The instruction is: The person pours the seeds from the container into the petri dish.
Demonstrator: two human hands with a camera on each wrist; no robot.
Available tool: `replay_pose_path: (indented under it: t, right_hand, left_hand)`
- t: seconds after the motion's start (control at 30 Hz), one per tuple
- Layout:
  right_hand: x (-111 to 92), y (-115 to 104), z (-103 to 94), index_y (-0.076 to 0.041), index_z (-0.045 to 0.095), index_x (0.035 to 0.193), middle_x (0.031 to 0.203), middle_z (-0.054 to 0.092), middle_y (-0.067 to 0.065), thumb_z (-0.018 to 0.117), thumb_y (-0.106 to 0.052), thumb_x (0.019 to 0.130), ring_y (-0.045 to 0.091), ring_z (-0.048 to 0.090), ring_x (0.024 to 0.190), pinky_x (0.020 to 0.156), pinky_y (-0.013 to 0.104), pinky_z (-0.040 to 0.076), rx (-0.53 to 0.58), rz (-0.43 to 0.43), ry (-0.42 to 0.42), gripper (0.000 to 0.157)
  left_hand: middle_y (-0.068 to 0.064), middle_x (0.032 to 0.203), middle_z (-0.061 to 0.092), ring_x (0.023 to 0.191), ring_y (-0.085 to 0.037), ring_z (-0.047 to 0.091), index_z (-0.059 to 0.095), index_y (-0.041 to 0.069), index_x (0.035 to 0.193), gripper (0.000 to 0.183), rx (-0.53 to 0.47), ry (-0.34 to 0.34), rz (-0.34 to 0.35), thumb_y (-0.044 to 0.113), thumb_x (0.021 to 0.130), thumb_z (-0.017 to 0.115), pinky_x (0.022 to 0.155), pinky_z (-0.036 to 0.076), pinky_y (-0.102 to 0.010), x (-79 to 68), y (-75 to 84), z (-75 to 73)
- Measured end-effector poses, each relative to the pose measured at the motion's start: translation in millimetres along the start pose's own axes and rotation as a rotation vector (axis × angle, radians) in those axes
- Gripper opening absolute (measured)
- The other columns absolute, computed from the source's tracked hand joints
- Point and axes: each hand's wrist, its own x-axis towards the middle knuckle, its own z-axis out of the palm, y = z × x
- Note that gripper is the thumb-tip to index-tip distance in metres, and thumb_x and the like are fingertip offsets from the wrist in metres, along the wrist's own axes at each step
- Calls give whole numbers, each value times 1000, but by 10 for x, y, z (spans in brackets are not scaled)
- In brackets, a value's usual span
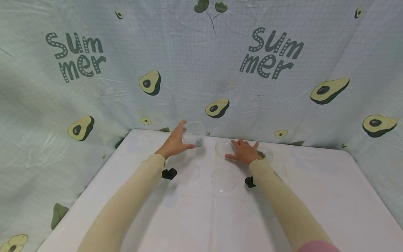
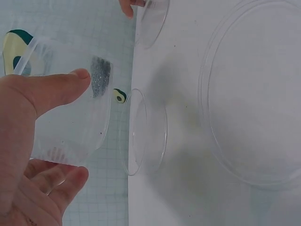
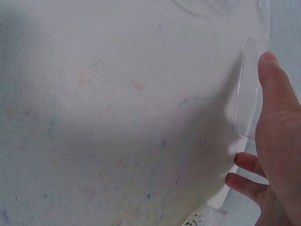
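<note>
My left hand point(image 1: 176, 140) grips a clear plastic tub point(image 2: 70, 117) at the back of the table, thumb on one side and fingers on the other. Dark grains point(image 2: 100, 76) gather in its bottom, and it is tilted in the left wrist view. Farther right, my right hand point(image 1: 244, 152) spreads its fingers beside a clear round dish point(image 1: 221, 150). The thumb overlaps that dish's rim in the right wrist view, while two fingertips point(image 3: 233, 180) reach down near the table's far edge. Another clear dish point(image 1: 267, 153) with dark bits lies partly hidden behind this hand.
Two more clear round dishes lie nearer on the white table, one left point(image 1: 189, 174) and one in the middle point(image 1: 223, 180). A curtain point(image 1: 189, 70) printed with avocados hangs behind the table. Small coloured specks mark the tabletop point(image 3: 150, 193).
</note>
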Motion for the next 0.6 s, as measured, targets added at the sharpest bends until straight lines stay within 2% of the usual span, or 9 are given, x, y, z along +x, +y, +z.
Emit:
replay_pose_path:
  t: [0.37,0.6]
  right_hand:
    - [-21,14,-15,-14,31,152,147,41,17,54,-66,87,40,39,137,105,79,12,-7,-13,-8,86]
    - [-18,9,15,-15,31,152,146,42,17,54,-67,87,39,40,136,105,79,12,-12,-3,-3,86]
  left_hand:
    - [-18,151,37,139,-33,39,5,19,155,108,28,-19,10,30,79,81,110,37,-52,81,73,96]
    - [-17,151,39,137,-34,42,4,16,154,110,28,-22,26,28,77,82,109,38,-52,119,116,151]
